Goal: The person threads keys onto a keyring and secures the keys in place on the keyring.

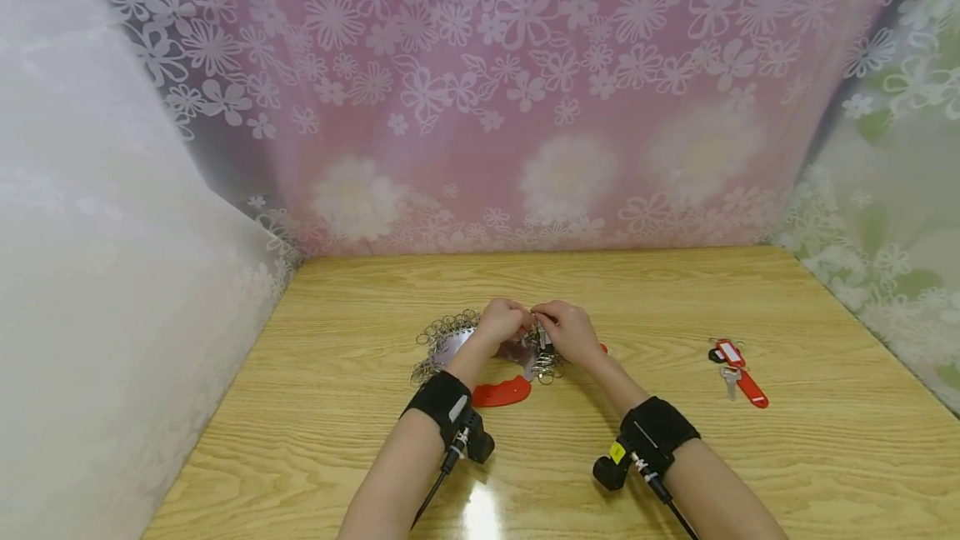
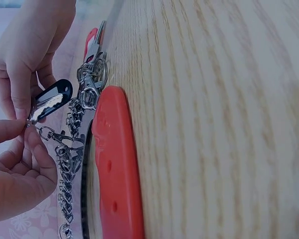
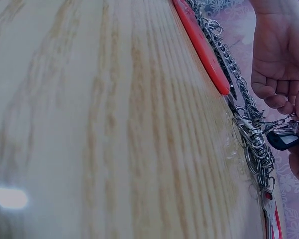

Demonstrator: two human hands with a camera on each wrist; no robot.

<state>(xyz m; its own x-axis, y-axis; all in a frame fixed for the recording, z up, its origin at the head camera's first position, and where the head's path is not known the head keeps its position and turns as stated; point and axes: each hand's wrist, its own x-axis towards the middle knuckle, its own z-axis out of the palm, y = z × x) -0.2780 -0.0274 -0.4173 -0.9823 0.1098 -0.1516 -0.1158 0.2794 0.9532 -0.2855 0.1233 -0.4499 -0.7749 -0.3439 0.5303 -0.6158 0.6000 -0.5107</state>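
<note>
My left hand (image 1: 501,322) pinches a small metal key ring (image 2: 43,132) linked to a swivel clasp (image 2: 60,136). Close against it, my right hand (image 1: 572,333) holds a key (image 2: 46,106) with a black key tag (image 2: 65,89); thumb and fingertips of both hands meet at the ring. Below them stands a curved metal plate (image 1: 454,345) with a red handle (image 1: 501,392). Many clasps and rings (image 1: 450,323) hang along the plate's edge. Exactly how the key joins the ring is hidden by the fingers.
To the right on the wooden table (image 1: 637,473) lie red key tags (image 1: 753,390) with a key (image 1: 731,383) and a black tag (image 1: 717,355). Another red tag (image 2: 90,41) with a key lies beyond the clasps. A flowered curtain (image 1: 525,148) stands behind the table.
</note>
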